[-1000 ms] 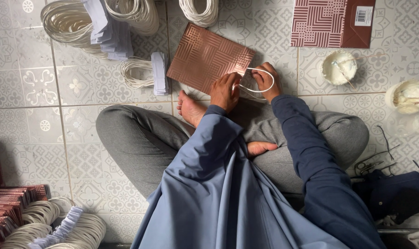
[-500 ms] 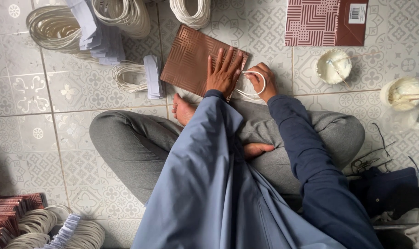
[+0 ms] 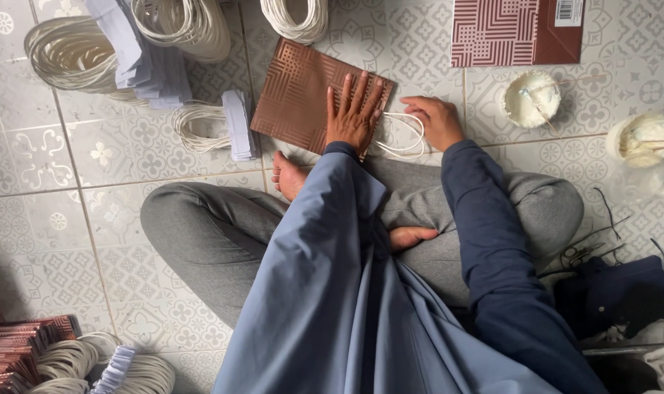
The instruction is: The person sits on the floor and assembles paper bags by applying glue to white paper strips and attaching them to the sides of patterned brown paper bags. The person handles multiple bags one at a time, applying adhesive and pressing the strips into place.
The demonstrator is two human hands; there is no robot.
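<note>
1. The left hand (image 3: 355,109) lies palm down with its fingers spread flat on the brown patterned paper bag (image 3: 302,93), pressing on the bag's right end; it grasps nothing.
2. The right hand (image 3: 438,120) rests just beside it, fingers curled onto the white cord handle (image 3: 403,136) that loops out from the bag's edge. Whether the cord is pinched or merely touched, I cannot tell.
3. The bag lies flat on the tiled floor (image 3: 76,190), slightly tilted, just in front of the person's crossed legs (image 3: 222,233) (grey trousers, bare feet showing).
4. Left of the bag sits a small bundle of white cord loops with paper strips (image 3: 215,128), near but not touching it.
5. Further out, at the top left, are larger coils of white cord (image 3: 76,51) with a stack of pale paper strips (image 3: 146,51) lying among them.
6. At the top right lies a second bag, dark red with a striped pattern (image 3: 518,31), well apart from the hands.
7. To the right of the right hand stand two small round tubs of white paste (image 3: 532,98), each with a stick in it.
8. At the bottom left corner is a stack of folded brown bags (image 3: 14,350) next to more cord coils.
</note>
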